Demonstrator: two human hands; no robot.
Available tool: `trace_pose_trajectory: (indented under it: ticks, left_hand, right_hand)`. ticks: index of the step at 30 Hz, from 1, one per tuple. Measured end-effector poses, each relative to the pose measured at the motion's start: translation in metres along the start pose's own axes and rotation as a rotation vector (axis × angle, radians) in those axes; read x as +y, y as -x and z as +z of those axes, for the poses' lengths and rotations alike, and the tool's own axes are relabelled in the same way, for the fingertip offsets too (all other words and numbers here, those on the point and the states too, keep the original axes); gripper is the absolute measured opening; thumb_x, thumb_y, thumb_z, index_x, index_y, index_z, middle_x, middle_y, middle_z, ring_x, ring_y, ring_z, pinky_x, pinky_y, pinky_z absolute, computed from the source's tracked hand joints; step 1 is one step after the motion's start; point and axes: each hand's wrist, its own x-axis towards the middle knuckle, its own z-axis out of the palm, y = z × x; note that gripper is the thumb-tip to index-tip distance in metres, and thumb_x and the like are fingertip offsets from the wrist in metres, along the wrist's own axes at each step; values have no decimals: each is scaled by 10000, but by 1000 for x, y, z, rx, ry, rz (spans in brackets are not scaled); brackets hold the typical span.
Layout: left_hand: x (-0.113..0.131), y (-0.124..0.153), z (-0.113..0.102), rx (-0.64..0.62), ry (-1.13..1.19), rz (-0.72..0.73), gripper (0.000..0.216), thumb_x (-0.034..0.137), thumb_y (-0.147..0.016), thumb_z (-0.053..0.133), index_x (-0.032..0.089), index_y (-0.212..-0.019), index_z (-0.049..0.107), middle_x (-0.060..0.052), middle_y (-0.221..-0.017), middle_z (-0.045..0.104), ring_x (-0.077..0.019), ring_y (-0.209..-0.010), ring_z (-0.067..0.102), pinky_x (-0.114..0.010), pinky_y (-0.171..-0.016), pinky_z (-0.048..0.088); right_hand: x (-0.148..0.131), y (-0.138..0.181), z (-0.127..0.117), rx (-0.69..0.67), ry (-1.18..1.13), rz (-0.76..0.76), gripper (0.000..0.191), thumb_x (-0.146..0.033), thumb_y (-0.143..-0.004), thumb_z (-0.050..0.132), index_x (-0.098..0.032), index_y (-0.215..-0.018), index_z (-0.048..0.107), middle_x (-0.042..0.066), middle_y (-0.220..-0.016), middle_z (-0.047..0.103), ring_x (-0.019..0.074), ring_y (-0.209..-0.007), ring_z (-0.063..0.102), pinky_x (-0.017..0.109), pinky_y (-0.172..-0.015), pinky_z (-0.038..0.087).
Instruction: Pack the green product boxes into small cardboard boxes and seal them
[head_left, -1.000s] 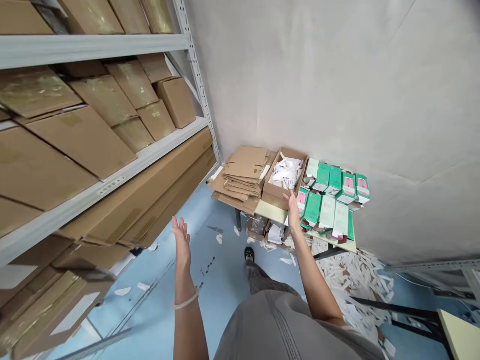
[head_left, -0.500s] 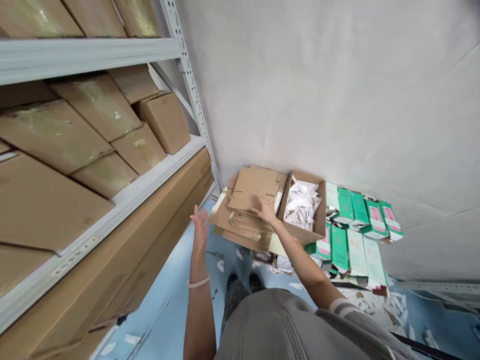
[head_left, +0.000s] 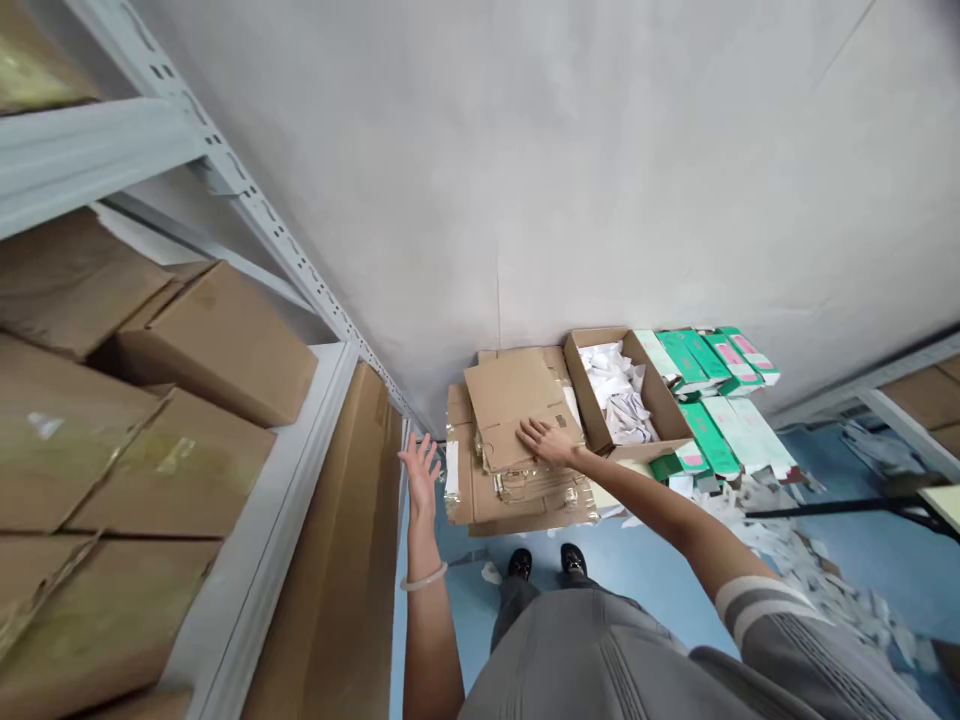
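The stack of flattened cardboard (head_left: 514, 385) lies on a table against the wall (head_left: 540, 180). Its top sheet covers most of the layers below, so only their uneven, taped edges show and the count cannot be made out. The right hand (head_left: 547, 442) rests on that top sheet near its front edge, fingers spread and not closed around anything; the thumb is hard to make out. The left hand (head_left: 421, 470) is raised beside the stack, empty, fingers parted, a pale bracelet (head_left: 424, 578) at the wrist.

Just right of the stack, an uncovered carton (head_left: 671, 405) holds crumpled white paper (head_left: 611, 380) that hides its bottom. Beyond it stand green and white boxes (head_left: 709, 435), the nearer ones partly behind the right forearm. Of the table (head_left: 606, 498), little more than a pale strip shows.

At left, the metal rack (head_left: 281, 430) and its brown cartons (head_left: 217, 340) run out of view. At far right, another rack is cut off, and the pale litter (head_left: 840, 600) on the blue floor (head_left: 466, 545) is probably paper, though blurred.
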Motion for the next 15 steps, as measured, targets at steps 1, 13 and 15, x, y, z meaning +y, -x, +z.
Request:
trace_pose_trajectory:
  ticks: [1,13,15]
  left_hand:
    - [0,-5,-1,-10,-17,-3,746,681,-903,8,320,-1510,247,-109,-1550,351,-226,-1387,406,-468,-1090,377]
    - [-6,-38,20,-127,-139,-49,661,642,-940,110,312,-1475,312,-108,-1543,364,-233,-1372,426,-443,-1082,400]
    - [-2,-38,38,-170,-148,-26,623,616,-952,182,296,-1467,328,-108,-1546,358,-233,-1376,421,-444,-1099,381]
  right_hand:
    - [0,1,-3,-4,20,19,687,-166,-818,535,-128,-1481,356,154,-1552,313,296,-1445,264,471,-1149,247]
    - [-18,63,-97,720,-303,492,544,-113,-865,375,-239,-1365,549,23,-1378,574,236,-1283,519,392,-1067,400]
    - [-21,94,-114,969,-422,645,421,-239,-887,440,-240,-1264,628,43,-1209,683,264,-1110,626,387,-961,464]
